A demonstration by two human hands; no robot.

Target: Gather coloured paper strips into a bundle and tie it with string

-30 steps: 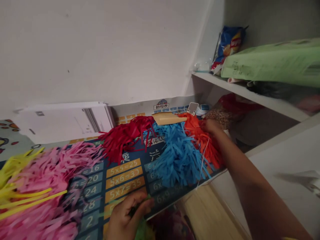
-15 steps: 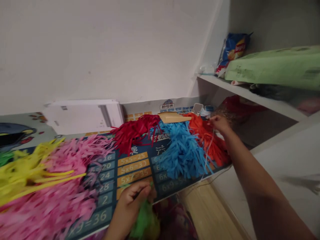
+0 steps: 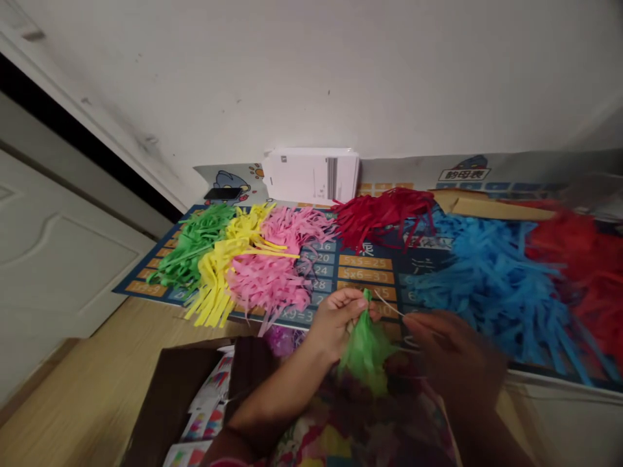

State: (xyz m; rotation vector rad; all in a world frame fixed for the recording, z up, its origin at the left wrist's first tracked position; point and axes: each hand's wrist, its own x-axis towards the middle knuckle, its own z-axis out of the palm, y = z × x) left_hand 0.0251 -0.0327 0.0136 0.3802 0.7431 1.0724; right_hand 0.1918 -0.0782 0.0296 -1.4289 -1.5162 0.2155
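My left hand (image 3: 338, 321) pinches a green tissue-paper tassel (image 3: 366, 357) by its narrow top, and the fringe hangs down over my lap. Just to the right, my right hand (image 3: 455, 353), smeared by motion, grips a thin white string (image 3: 388, 303). The string's free end points up and left, close to the tassel's top; whether the two touch I cannot tell. Behind my hands lie piles of paper tassels: blue (image 3: 496, 279), dark red (image 3: 384, 217), pink (image 3: 272, 282), yellow (image 3: 214, 272) and green (image 3: 197, 246). A blurred orange-red pile (image 3: 588, 266) is at the far right.
The tassels rest on a low table (image 3: 146, 285) with a times-table cover. White boxes (image 3: 311, 175) stand against the wall, near a dark phone (image 3: 222, 194). A tan paper piece (image 3: 491, 206) lies behind the blue pile. An open brown box (image 3: 168, 383) with printed packets stands lower left.
The view has swung left. My right hand has come from the far right, beside the orange tassels, to near my left hand, bringing the string. My left hand still holds the green tassel.
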